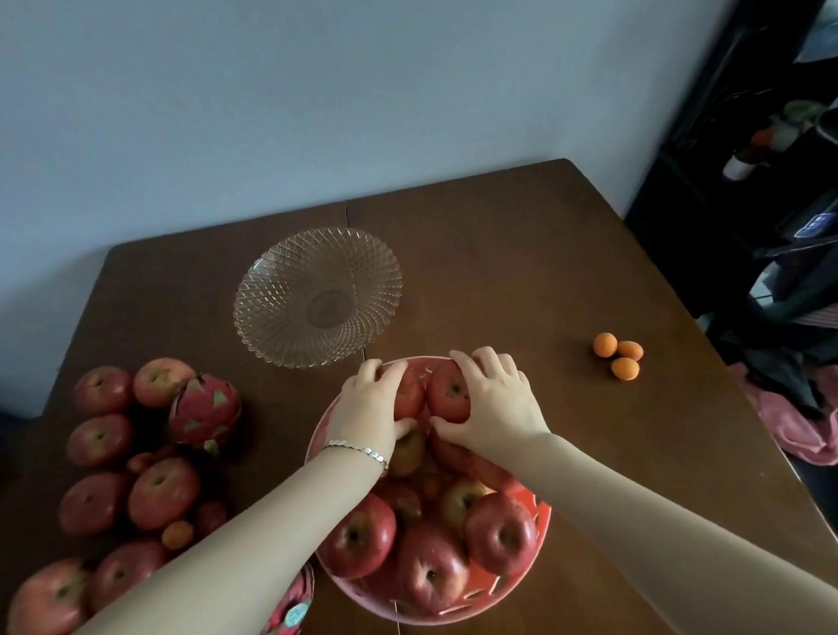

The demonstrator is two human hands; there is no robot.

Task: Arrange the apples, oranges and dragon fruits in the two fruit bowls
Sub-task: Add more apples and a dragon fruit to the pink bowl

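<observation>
A pink plastic bowl (537, 547) near the table's front holds several red apples. At its far rim my left hand (370, 406) grips one apple (411, 394) and my right hand (495, 400) grips another apple (451, 395), side by side. An empty patterned glass bowl (318, 297) sits behind them. Several loose apples (163, 491) lie at the left with small oranges among them. One dragon fruit (205, 415) stands by them; a second dragon fruit (288, 616) is partly hidden under my left forearm. Three small oranges (618, 356) lie at the right.
The brown wooden table (501, 265) meets a pale wall at the back. Pink cloth (815, 425) hangs beyond the table's right edge. Dark shelving with bottles (746, 159) stands at the far right.
</observation>
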